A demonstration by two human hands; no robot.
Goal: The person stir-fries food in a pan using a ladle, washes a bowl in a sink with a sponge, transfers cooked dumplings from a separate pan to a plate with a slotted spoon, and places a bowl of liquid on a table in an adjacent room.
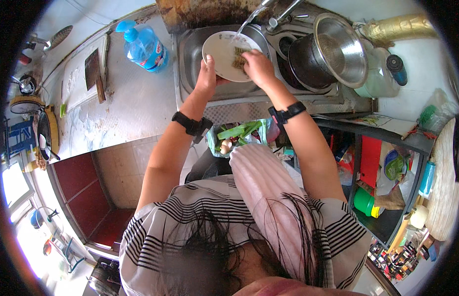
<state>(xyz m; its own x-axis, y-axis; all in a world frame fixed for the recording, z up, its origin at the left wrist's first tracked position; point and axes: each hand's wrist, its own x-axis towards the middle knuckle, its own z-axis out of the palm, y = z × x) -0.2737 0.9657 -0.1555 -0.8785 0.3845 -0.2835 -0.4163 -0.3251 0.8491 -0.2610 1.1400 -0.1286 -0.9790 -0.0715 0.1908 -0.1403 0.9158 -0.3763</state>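
Over the steel sink (185, 83) I hold a white bowl (220, 55) with a faint pattern near its rim. My left hand (208, 77) grips its left side, thumb on the rim and fingers underneath. In my right hand (259, 68) is a greenish-brown scrubbing pad (238, 58), pressed against the inside of the bowl. A stream of water (248, 22) runs from the tap (275, 22) into the bowl near its far rim.
Left of the sink stands a blue pump bottle (144, 46); farther left, a cleaver (92, 70) lies on a cutting board (76, 79). To the right, a steel basin (342, 48) leans on a dark pot (305, 61). Below hangs a bag of scraps (211, 142).
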